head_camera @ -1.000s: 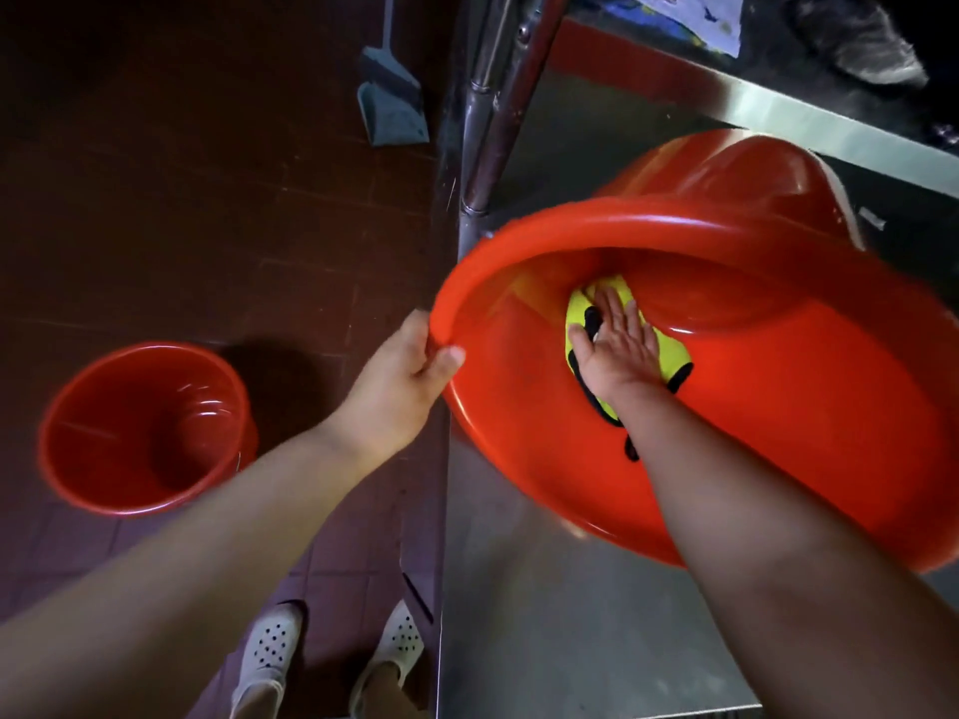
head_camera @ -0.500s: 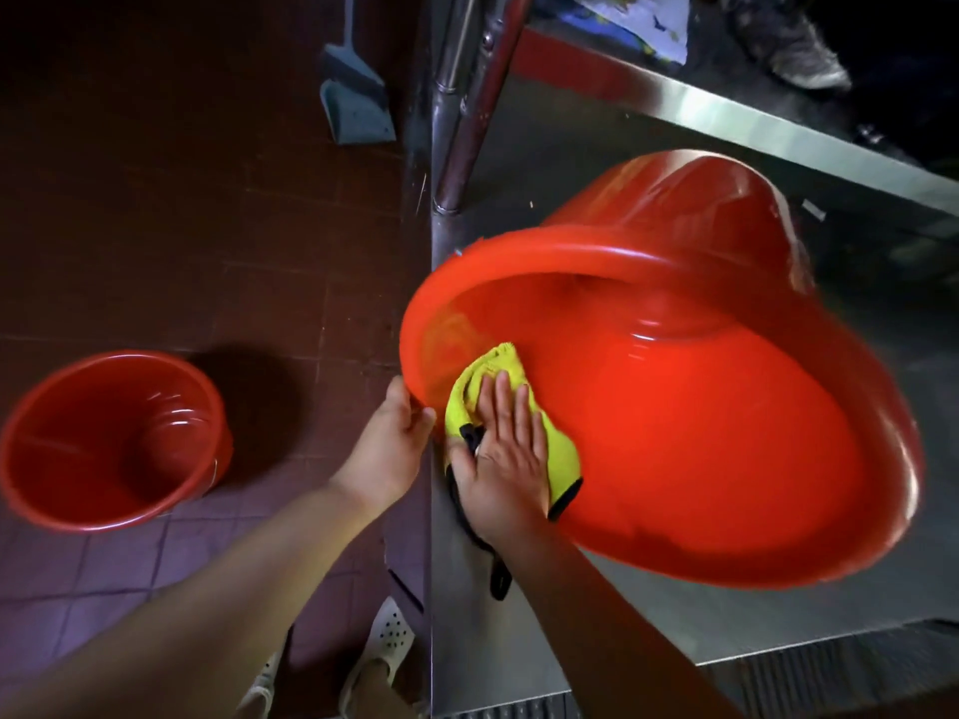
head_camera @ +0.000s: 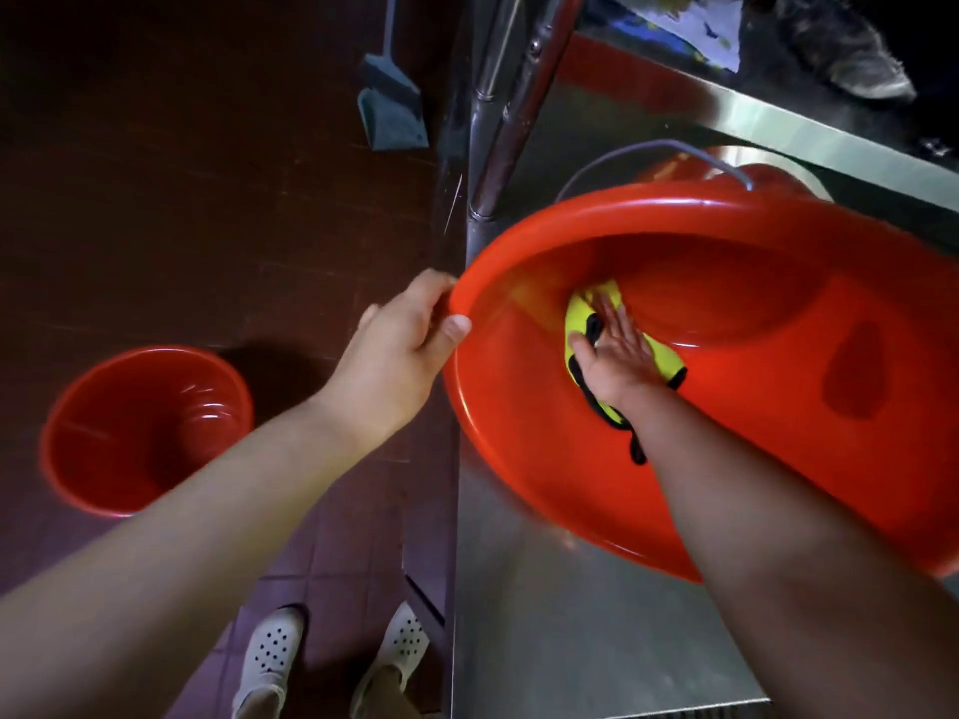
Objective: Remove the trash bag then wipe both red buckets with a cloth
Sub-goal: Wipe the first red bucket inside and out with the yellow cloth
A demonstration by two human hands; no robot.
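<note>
Cloth [head_camera: 586, 324] is now lying deep inside the tipped bucket [head_camera: 778, 407], under my flat right hand [head_camera: 620, 355], having moved in from the rim a moment ago. My left hand [head_camera: 399, 350] is pinching the rim beside it. The second bucket [head_camera: 140, 433] is waiting, likely next.

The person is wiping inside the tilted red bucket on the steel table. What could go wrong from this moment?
1. The tilted bucket lies near the steel table edge, steadied only by the left hand gripping its rim; a hard push may slide it off.
2. The right hand presses the yellow cloth with flat fingers, so the cloth might bunch or slip.
3. The second bucket stands on the floor near the feet, a possible trip hazard.
</note>
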